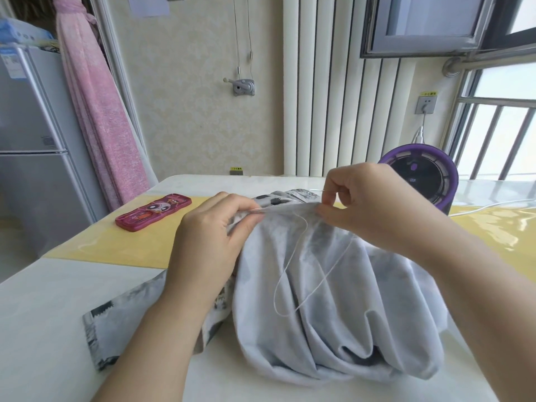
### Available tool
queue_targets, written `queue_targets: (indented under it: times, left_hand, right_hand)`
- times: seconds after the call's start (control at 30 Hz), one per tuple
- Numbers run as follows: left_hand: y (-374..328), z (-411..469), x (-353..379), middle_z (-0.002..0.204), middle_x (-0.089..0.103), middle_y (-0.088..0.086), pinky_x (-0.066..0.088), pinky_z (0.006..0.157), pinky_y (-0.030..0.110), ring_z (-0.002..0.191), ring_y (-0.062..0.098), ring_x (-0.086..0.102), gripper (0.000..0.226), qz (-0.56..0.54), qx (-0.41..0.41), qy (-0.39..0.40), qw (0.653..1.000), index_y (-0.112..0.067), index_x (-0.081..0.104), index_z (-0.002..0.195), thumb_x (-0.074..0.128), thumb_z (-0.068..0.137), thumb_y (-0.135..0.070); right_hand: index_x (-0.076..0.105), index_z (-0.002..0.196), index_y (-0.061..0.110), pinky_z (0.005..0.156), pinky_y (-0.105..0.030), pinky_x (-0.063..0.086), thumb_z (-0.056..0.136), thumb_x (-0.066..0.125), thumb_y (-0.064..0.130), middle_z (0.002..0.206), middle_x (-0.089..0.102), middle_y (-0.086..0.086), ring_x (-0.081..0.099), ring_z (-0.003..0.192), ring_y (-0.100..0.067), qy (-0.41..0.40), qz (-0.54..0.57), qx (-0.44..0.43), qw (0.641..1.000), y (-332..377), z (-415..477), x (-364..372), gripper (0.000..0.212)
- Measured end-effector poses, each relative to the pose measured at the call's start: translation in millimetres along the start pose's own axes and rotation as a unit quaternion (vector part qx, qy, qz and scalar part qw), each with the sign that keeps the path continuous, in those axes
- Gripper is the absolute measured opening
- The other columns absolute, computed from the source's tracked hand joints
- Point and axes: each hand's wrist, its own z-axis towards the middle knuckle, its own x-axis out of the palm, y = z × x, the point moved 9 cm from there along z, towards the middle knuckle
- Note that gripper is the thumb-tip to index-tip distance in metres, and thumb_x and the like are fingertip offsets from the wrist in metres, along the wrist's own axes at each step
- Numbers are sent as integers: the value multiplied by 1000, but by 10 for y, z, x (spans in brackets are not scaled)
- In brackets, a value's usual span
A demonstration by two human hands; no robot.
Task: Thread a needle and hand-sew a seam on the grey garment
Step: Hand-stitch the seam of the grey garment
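Grey garment (319, 285) edge pinched by left hand (208, 242) — right hand (368, 204) raised, fingertips pinching what looks like needle (318, 190).

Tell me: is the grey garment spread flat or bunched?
Bunched: the grey garment falls in deep folds from left hand and right hand.

A pale grey garment (319, 285), patterned with black and white patches on its other face, carries white thread (282, 314). The table (43, 314) is white with a glossy yellow band. A red case (153, 212) shows a cartoon face. There is a pink curtain (101, 111) and a purple-rimmed black appliance (420, 175).
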Motion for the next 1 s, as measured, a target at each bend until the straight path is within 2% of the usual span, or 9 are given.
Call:
queue_targets:
  times: [0.1, 0.23, 0.37, 0.53, 0.67, 0.73, 0.83, 0.93, 1.0]
  left_hand:
    - [154, -44, 202, 58, 59, -27, 34, 62, 3, 62, -12, 52, 4, -85, -93, 87, 988, -19, 70, 78, 71, 82, -18]
    - [319, -115, 371, 74, 69, -6, 43, 66, 27, 64, 14, 56, 8, -170, -152, 132, 965, -28, 70, 76, 70, 82, -33]
    - [323, -110, 366, 79, 71, -12, 44, 68, 15, 71, 3, 60, 14, -217, -157, 139, 954, -31, 70, 79, 62, 81, -41]
    - [320, -105, 344, 87, 70, -19, 45, 81, 14, 85, 1, 63, 11, -236, -160, 125, 950, -34, 66, 88, 60, 89, -25]
    - [361, -134, 315, 73, 62, 1, 38, 65, 26, 63, 26, 45, 16, -237, -164, 131, 949, -31, 58, 90, 52, 94, -18]
    - [398, -139, 302, 71, 61, -7, 37, 64, 21, 64, 17, 44, 23, -236, -175, 136, 946, -26, 57, 87, 50, 96, -6]
    - [383, -116, 259, 77, 64, -17, 41, 78, 15, 77, 5, 57, 23, -225, -188, 154, 943, -20, 61, 83, 50, 93, -1]
    - [341, -110, 231, 83, 67, -13, 40, 77, 9, 84, 0, 60, 14, -214, -186, 178, 942, -20, 66, 82, 53, 88, -21]
    - [333, -136, 221, 82, 67, -3, 42, 74, 17, 78, 9, 59, 17, -215, -185, 186, 941, -24, 66, 82, 55, 81, -36]
  right_hand:
    - [44, 63, 32, 51, -21, 35, 82, 63, 23, 59, 45, 9, 41, 53, -6, 28, -27, 27, 999, -136, 14, 169, 29]
    - [58, 77, 32, 44, -16, 33, 82, 66, 30, 56, 43, 7, 44, 48, -3, 44, 32, 39, 998, -233, 22, 251, 9]
    - [63, 83, 28, 36, -13, 27, 80, 70, 37, 51, 37, 6, 39, 41, -4, 84, 116, 46, 989, -212, -2, 322, 11]
    - [60, 66, 21, 41, -15, 25, 83, 69, 32, 42, 31, 9, 29, 42, -8, 66, 173, 49, 981, -187, 5, 335, 22]
    - [58, 63, 23, 42, -16, 26, 84, 67, 28, 38, 32, 11, 30, 41, -8, 52, 202, 56, 976, -178, 7, 328, 23]
    - [57, 64, 23, 42, -14, 27, 84, 66, 27, 37, 36, 13, 33, 40, -6, 58, 202, 70, 975, -200, -1, 359, 23]
    - [56, 66, 22, 43, -13, 30, 86, 64, 28, 39, 41, 16, 36, 41, -3, 63, 206, 93, 972, -249, -8, 402, 22]
    - [57, 68, 21, 45, -13, 32, 87, 63, 28, 40, 43, 17, 37, 42, -3, 62, 211, 100, 970, -266, -12, 408, 21]
    - [57, 68, 21, 44, -11, 31, 87, 63, 26, 39, 42, 17, 38, 40, -2, 59, 217, 97, 969, -250, -10, 388, 21]
